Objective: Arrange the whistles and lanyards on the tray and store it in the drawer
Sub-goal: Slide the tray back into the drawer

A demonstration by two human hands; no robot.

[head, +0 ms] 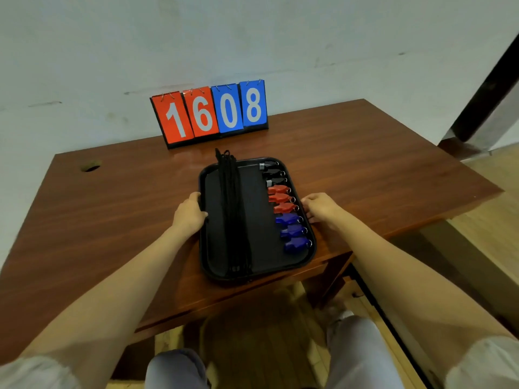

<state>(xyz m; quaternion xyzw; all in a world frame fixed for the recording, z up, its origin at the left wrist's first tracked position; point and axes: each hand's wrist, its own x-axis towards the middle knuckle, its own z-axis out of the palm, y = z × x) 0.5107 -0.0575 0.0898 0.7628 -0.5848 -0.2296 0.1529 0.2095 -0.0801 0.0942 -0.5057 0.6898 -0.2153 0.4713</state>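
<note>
Nine whistles (pixel 286 203) lay in one column down the right side of the tray (pixel 261 220): three black whistles (pixel 271 173) at the far end, three red whistles (pixel 279 198) in the middle and three blue whistles (pixel 293 231) nearest us, each with its metal ring turned toward the right rim. The lanyards (pixel 234 209) (all black, so hard to count against the black tray) lay gathered in one straight bundle left of the middle, running the tray's whole length, their far ends poking out over the far rim.

We had the tray flat on the desk (pixel 365 169), close to its front edge, with the near rim right at that edge. Our left hand (pixel 189 213) gripped the left rim, thumb hooked over onto the tray floor and fingers curled round the outside. Our right hand (pixel 320 206) held the right rim beside the red and blue whistles, its fingers bent together against the rim's outer edge; whether they reached underneath we could not tell.

Farther back on the desk, against the wall (pixel 252 37), stood a flip scoreboard (pixel 210 113) reading 16 in red and 08 in blue. A round hole (pixel 91 165) showed in the desk's far left corner. Below the front edge we saw our knees (pixel 174 369) and a wooden floor (pixel 491 178).
</note>
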